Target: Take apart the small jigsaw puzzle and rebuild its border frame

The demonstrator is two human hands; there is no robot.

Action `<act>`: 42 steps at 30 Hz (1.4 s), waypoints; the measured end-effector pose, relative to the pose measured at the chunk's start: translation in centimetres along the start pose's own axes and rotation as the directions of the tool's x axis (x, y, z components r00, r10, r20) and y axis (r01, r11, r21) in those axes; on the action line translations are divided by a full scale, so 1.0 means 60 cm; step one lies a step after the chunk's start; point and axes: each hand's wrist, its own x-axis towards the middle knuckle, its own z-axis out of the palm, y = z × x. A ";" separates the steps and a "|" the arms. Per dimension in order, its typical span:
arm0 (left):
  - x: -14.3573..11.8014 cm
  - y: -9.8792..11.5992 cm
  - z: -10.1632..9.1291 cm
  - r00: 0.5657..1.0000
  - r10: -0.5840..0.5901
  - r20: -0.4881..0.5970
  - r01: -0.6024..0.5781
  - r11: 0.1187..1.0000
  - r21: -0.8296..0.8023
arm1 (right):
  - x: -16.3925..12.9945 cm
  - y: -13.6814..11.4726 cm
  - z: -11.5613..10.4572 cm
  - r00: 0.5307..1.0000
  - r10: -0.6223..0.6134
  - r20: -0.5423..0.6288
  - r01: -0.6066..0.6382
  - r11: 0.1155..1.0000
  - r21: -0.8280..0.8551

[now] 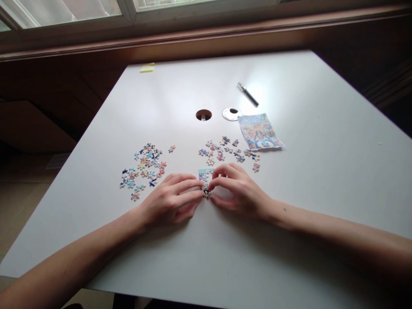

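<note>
A: Item one, the largest: the pale grey rectangular table [289,206]. What lies on it?

B: On the far right, a printed colour reference picture on a paper sheet [260,131]. Left of centre, the left scatter of small multicoloured cardboard puzzle pieces [144,167]. Right of centre, the right scatter of loose puzzle pieces [227,150], just beside the reference sheet. Between the two heaps, near the person, the small joined block of puzzle pieces with a light blue top edge [205,175].

A: Progress, as a judgement?

B: Early. Only that one small block looks assembled; both scatters remain loose, so most of the joining appears left to do.

A: Smaller entries?

B: A black-and-silver pen [247,94] far right of centre, a round silver grommet cover [231,113], the open round cable hole [204,114] left of it, and a yellow sticky-note pad [147,67] at the far edge.

A: The hands?

B: The left hand [170,199] lies palm down, fingers stretched rightwards, tips pinched at the near edge of the joined block. The right hand [238,191] mirrors it, fingers curled, thumb and forefinger closed on a tiny dark puzzle piece [206,192] where the two sets of fingertips meet. Both forearms rest low over the table, angled inward from the near corners.
</note>
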 end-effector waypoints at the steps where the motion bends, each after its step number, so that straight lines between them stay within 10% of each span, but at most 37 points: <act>1: 0.000 0.000 0.000 1.000 0.000 0.010 0.000 1.000 -0.005 | 0.000 0.000 0.000 1.000 0.001 0.006 -0.001 1.000 0.007; 42: 0.005 0.001 -0.005 0.995 0.025 0.098 -0.030 0.998 0.055 | -0.010 0.024 -0.033 0.932 -0.341 0.121 0.358 0.917 -0.176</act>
